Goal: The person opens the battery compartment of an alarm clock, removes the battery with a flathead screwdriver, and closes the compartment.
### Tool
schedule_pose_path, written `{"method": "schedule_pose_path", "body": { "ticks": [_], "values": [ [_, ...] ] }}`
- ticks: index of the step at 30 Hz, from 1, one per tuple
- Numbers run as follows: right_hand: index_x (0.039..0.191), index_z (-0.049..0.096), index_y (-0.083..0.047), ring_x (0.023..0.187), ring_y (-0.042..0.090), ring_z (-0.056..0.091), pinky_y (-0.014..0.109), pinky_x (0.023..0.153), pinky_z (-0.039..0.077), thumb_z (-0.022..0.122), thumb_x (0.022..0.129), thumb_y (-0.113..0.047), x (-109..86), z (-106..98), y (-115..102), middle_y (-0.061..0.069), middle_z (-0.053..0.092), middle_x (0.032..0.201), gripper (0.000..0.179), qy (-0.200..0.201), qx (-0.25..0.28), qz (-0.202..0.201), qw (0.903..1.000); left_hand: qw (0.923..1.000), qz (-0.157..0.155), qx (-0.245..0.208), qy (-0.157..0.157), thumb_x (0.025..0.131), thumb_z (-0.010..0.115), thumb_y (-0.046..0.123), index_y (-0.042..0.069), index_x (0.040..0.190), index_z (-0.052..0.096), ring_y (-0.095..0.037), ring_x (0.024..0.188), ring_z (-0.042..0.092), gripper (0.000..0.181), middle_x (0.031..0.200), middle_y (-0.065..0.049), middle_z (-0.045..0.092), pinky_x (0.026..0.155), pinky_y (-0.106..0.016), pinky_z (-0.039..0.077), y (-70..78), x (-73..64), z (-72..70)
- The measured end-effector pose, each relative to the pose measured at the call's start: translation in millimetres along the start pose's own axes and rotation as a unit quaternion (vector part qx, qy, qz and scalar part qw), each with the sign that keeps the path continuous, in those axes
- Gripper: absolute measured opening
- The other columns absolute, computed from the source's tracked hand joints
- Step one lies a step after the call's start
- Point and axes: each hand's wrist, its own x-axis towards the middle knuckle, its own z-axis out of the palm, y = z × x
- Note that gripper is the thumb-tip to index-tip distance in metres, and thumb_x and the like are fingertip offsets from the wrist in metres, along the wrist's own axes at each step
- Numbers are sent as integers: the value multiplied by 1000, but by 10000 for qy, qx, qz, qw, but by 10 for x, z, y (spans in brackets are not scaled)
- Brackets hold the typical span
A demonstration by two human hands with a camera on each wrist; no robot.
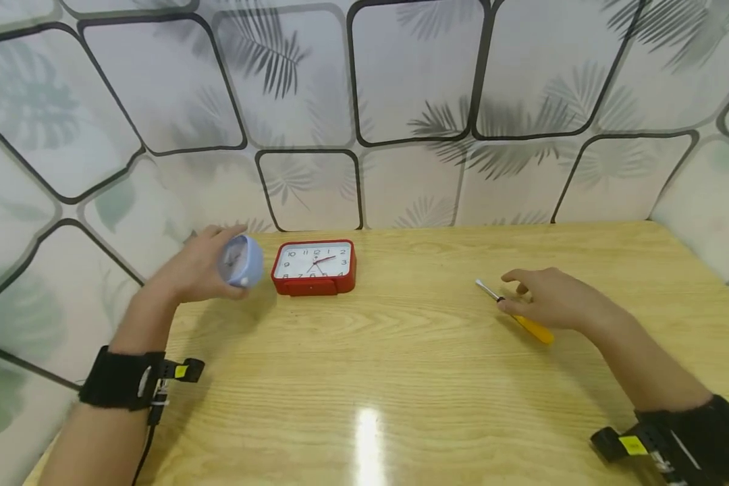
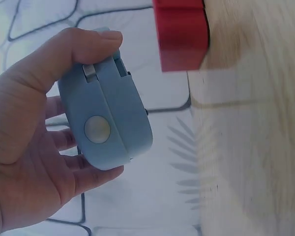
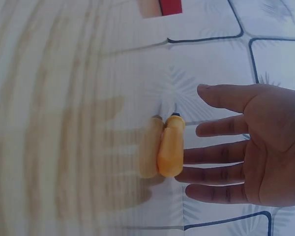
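Observation:
My left hand point(image 1: 203, 268) grips a small light-blue round clock point(image 1: 243, 262) above the table, thumb at one end and fingers round the other. In the left wrist view the clock's blue casing point(image 2: 108, 113) shows a round pale button on its side. Just right of it stands a red rectangular clock point(image 1: 314, 267) with a white dial. On the right, a screwdriver point(image 1: 533, 329) with a yellow handle and metal shaft lies on the table. Over it hovers my right hand point(image 1: 549, 297), fingers loosely extended; the right wrist view shows its fingertips near the yellow handle point(image 3: 171, 150), palm bare.
The wooden table point(image 1: 364, 364) reaches back to a wall point(image 1: 413, 182) covered with a leaf and rounded-frame pattern. Black straps with small cameras sit on both wrists. A bright light reflection lies on the near part of the tabletop.

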Motion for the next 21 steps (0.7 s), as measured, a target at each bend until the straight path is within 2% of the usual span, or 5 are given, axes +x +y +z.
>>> {"method": "schedule_pose_path", "body": {
  "ticks": [5, 10, 13, 16, 21],
  "values": [
    [139, 53, 0, 100, 36, 69, 51, 80, 57, 61, 98, -44, -82, -53, 18, 23, 69, 118, 61, 500, 110, -78, 9987, 9986, 275, -52, 449, 63, 92, 26, 11, 153, 35, -41, 111, 52, 108, 135, -25, 44, 86, -61, 52, 209, -76, -23],
    [135, 59, -3, 99, 29, 70, 47, 79, 57, 63, 98, -40, -131, -41, -145, 17, 70, 119, 53, 983, 303, -164, 9946, 9940, 547, -274, 901, 62, 93, 24, 13, 149, 39, -37, 113, 50, 103, 137, -20, 44, 85, -59, 51, 446, -129, -59],
    [131, 62, -5, 95, 24, 70, 44, 76, 57, 63, 98, -39, -149, -3, -302, 11, 72, 116, 47, 1164, 396, -303, 9919, 9851, 1038, -668, 1202, 60, 94, 20, 6, 145, 41, -33, 113, 51, 101, 134, -18, 46, 89, -55, 51, 578, -127, -14],
    [128, 65, -8, 92, 19, 69, 40, 73, 56, 63, 98, -37, -178, 36, -448, 6, 73, 113, 41, 1278, 382, -512, 9897, 9711, 1512, -1323, 1287, 59, 95, 14, -1, 141, 40, -31, 114, 52, 100, 132, -17, 48, 97, -52, 50, 699, -107, 56],
    [126, 67, -11, 89, 15, 68, 36, 71, 54, 65, 98, -34, -232, 63, -632, -2, 74, 108, 37, 1361, 291, -748, 9874, 9583, 1538, -2141, 1101, 61, 95, 14, 1, 141, 38, -33, 121, 53, 99, 134, -14, 48, 105, -53, 47, 865, -96, 173]
  ]
}}
